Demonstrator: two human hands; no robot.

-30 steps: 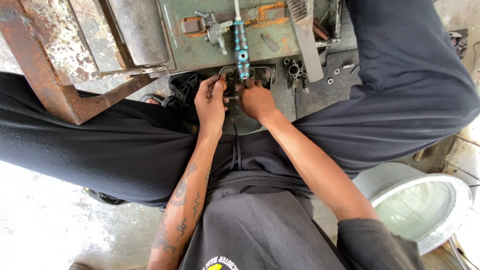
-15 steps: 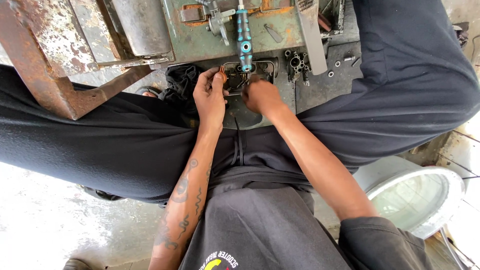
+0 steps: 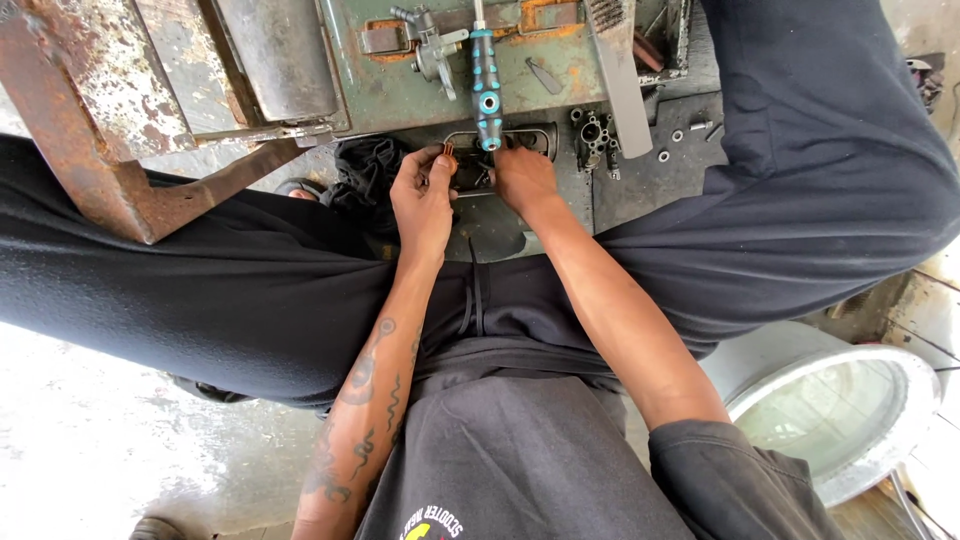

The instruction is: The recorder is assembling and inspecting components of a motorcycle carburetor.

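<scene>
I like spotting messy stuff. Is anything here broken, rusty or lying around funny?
Yes. The metal frame at upper left is rusty, with flaking paint. Small nuts lie loose on the dark mat by the right knee. The green plate has orange rust patches. Both hands, left and right, work on a small dark part.
</scene>
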